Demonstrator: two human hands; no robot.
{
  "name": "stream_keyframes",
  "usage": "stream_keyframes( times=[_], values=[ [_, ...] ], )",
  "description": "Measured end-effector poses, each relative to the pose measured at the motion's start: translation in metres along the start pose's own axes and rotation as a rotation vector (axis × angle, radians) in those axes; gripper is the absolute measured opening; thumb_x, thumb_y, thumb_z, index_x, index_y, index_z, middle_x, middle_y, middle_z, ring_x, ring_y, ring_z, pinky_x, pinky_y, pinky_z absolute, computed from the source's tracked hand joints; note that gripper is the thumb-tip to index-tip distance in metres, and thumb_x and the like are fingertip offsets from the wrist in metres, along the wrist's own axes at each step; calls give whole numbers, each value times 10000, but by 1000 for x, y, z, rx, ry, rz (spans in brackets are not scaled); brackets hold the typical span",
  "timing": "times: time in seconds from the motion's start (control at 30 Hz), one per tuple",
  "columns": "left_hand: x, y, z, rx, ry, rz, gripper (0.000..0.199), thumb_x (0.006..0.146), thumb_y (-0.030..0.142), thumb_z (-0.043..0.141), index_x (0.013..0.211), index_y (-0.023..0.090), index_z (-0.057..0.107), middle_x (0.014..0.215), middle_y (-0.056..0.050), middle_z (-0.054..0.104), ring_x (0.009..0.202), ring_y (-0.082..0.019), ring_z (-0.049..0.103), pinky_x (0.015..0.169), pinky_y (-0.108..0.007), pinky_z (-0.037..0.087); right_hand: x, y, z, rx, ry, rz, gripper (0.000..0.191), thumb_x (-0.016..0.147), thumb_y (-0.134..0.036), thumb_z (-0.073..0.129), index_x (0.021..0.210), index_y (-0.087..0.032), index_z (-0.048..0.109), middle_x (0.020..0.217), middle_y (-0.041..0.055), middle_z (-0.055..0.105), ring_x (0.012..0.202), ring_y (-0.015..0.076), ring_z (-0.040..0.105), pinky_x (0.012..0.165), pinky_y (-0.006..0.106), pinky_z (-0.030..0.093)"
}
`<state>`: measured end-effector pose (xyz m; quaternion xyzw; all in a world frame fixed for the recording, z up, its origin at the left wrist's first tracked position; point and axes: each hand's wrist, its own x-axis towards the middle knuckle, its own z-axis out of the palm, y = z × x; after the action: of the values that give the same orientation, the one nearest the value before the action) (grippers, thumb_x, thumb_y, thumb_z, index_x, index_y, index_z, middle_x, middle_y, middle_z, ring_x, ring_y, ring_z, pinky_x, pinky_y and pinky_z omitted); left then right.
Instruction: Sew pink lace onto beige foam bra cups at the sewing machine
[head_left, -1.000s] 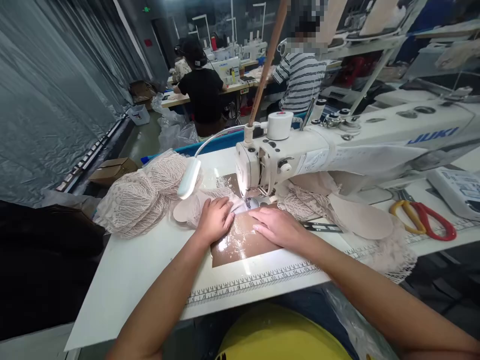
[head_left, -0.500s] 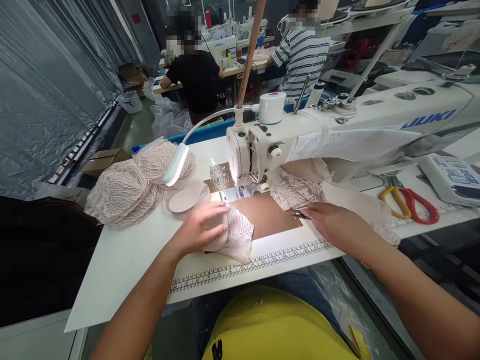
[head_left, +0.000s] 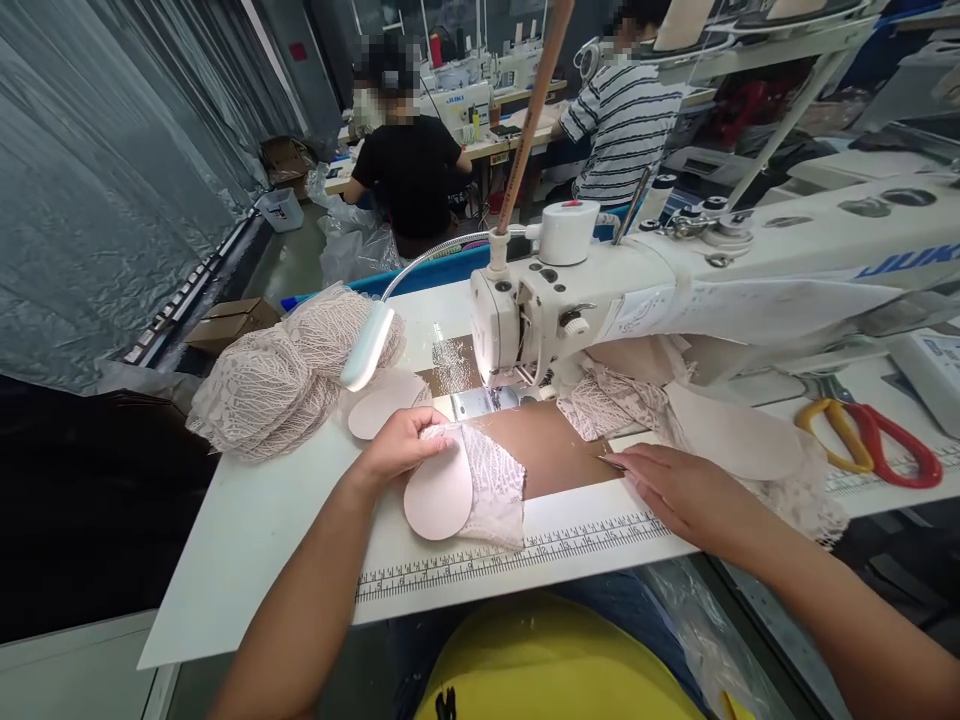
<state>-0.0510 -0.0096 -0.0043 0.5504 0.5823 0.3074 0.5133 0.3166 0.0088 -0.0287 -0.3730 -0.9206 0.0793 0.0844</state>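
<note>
My left hand [head_left: 405, 440] pinches the top edge of a lace piece [head_left: 495, 480] with a smooth pale pink cup pad [head_left: 441, 490] on it, in front of the sewing machine [head_left: 510, 320]. Between the fingers of my right hand [head_left: 675, 490] is a small pointed metal tool [head_left: 613, 462], its tip over the brown plate [head_left: 559, 455]; most of it is hidden, so I cannot tell whether it is snips or tweezers. Another pale pad [head_left: 386, 405] lies behind my left hand. Bunched lace [head_left: 615, 395] and a further pad [head_left: 735, 440] lie beyond my right hand.
Stacked lace cups [head_left: 255, 390] lie at the left of the white table [head_left: 247, 560]. A lamp [head_left: 367, 350] hangs over its back part. Scissors with yellow and red handles [head_left: 892, 445] lie at right. A printed ruler [head_left: 525, 558] runs along the front edge. Two people sit at machines behind.
My left hand has closed on the top edge of the lace piece, uncovering more of the pad. My right hand keeps the tool. The whole view has shifted slightly.
</note>
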Motion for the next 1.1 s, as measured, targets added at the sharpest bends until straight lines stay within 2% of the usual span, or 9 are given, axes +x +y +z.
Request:
stream_keyframes(
  times=[0.1,0.17,0.33,0.47,0.6,0.73,0.87,1.0,1.1],
  values=[
    [-3,2,6,-54,-20,-13,285,692,381,726,732,130,596,616,28,529,535,-83,471,486,-189,330,10,-20,-10,277,-33,48,416,945,-276,305,1302,-159,484,971,90,696,835,201,662,694,304,523],
    [-4,2,9,-102,-55,-6,274,701,373,730,756,126,622,628,19,546,548,-84,475,501,-195,341,22,-38,-17,417,-44,70,432,959,-326,302,1332,-183,465,982,76,700,859,200,663,713,300,519],
    [-7,2,18,-207,-161,6,292,726,370,725,890,128,715,846,-70,686,757,-160,605,687,-264,456,67,-67,-16,587,-58,15,462,965,-409,293,1271,-195,564,1249,71,612,1142,242,565,929,374,456],
    [-10,4,20,-234,-229,15,298,747,366,711,947,147,735,913,-84,719,830,-188,633,763,-294,473,95,-75,-5,659,-23,-47,385,935,-387,418,1203,-203,623,1217,56,634,1136,220,568,979,374,424],
    [-9,4,21,-277,-265,39,313,739,371,714,949,139,737,919,-91,720,893,-217,630,819,-322,468,108,-82,-4,760,-31,-74,323,881,-359,534,1142,-213,657,1119,50,683,1031,214,617,898,357,468],
    [-6,-1,23,-257,-268,13,322,713,408,719,829,108,733,773,-69,679,768,-199,601,672,-287,458,112,-89,-6,829,-80,-78,248,879,-302,542,1057,-200,680,990,36,706,885,185,635,763,299,484],
    [-5,-5,25,-277,-280,-5,317,699,408,729,659,100,664,588,4,520,576,-101,458,516,-220,325,112,-92,-2,864,-68,-59,212,865,-291,567,1015,-196,682,914,22,698,816,163,624,708,272,464],
    [-5,-3,29,-274,-297,-23,412,707,441,715,535,109,544,521,45,346,513,-56,300,471,-211,201,112,-92,3,896,-38,-33,193,875,-313,547,928,-190,686,879,26,693,808,163,623,722,281,466],
    [-5,0,32,-252,-296,-6,404,726,469,690,577,111,580,524,38,378,514,-65,329,471,-211,231,112,-91,8,909,5,39,201,852,-343,568,938,-188,663,873,33,672,806,169,612,721,292,468]
  ],
)
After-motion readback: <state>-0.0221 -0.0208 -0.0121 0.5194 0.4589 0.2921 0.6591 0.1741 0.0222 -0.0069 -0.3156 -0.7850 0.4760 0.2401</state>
